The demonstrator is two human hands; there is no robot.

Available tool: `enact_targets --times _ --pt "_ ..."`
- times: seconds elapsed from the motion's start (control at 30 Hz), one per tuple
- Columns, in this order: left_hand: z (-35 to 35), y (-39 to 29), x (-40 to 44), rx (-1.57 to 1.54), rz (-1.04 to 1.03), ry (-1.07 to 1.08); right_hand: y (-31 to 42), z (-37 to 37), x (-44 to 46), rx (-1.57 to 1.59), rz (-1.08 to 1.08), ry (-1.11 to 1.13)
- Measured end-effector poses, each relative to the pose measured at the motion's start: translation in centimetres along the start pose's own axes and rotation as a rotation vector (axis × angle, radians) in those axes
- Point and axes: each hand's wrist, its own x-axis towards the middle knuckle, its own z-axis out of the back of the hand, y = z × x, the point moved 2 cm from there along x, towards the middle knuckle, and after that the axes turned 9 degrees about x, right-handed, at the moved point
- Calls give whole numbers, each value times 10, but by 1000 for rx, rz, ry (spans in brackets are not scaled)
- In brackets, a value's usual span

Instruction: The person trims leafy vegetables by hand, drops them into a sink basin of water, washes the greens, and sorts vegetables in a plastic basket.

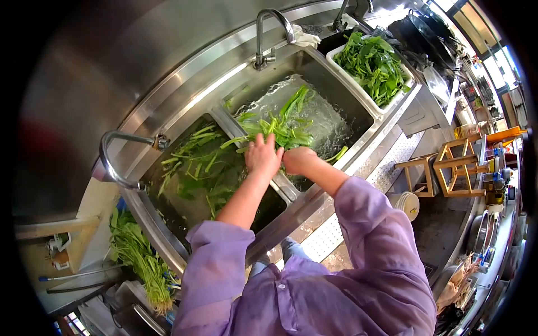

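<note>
Both my hands are over the divider [232, 124] between two steel sink basins. My left hand [263, 157] lies against a bunch of leafy greens [286, 131], its fingers slightly apart. Beside it, my right hand [301, 161] is closed at the near end of the same bunch, with its fingertips partly hidden. The bunch reaches over the rippling water of the right basin [358, 115]. Cut stems and leaves [196, 162] float in the left basin's water.
A white basket [386, 109] full of greens stands right of the sink. Two faucets [259, 42] [106, 151] rise at the back and left. More long-stemmed greens [137, 246] lie at lower left. Wooden stools [451, 162] and a white bucket [407, 204] are at right.
</note>
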Motion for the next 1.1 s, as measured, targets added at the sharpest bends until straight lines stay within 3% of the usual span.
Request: enact_targets --times 0.07,0.1,0.13,0.2,0.27,0.3,0.4,0.47,0.53,0.67,0.8,0.93,1.0,1.1 --pt "-22 -6 -2 65 -213 -116 -28 33 -11 145 138 -246" --pt "-29 -9 -2 38 -199 14 -57 47 6 228 110 -349" --pt "-35 -9 -1 38 -204 14 -94 58 33 313 80 -453" --pt "-51 -6 0 48 -278 24 -169 62 94 656 -151 -884" --pt "-39 -4 -4 -36 -283 -86 -211 57 133 1069 -99 -901" --pt "-29 0 -9 -154 -301 -216 -215 56 140 1246 -98 -754" --pt "-3 26 -28 -339 -311 -473 -189 56 138 1442 -131 -679" --pt "-3 52 -42 -337 -230 -528 -182 55 151 1478 -116 -617" --pt "-12 79 -56 -357 -122 -511 -173 53 165 1861 71 -208" --pt "-26 106 -72 -453 -16 -417 -175 64 161 2030 191 -8" --pt "-61 114 -77 -709 123 -236 -168 86 97 1992 259 -134" --pt "-77 101 -71 -678 86 -153 -172 87 -8 1941 349 -284" --pt "-92 96 -67 -596 71 -42 -188 67 -70 1900 409 -391" --pt "-119 99 -54 -682 134 30 -240 -6 -140 2070 322 -651"
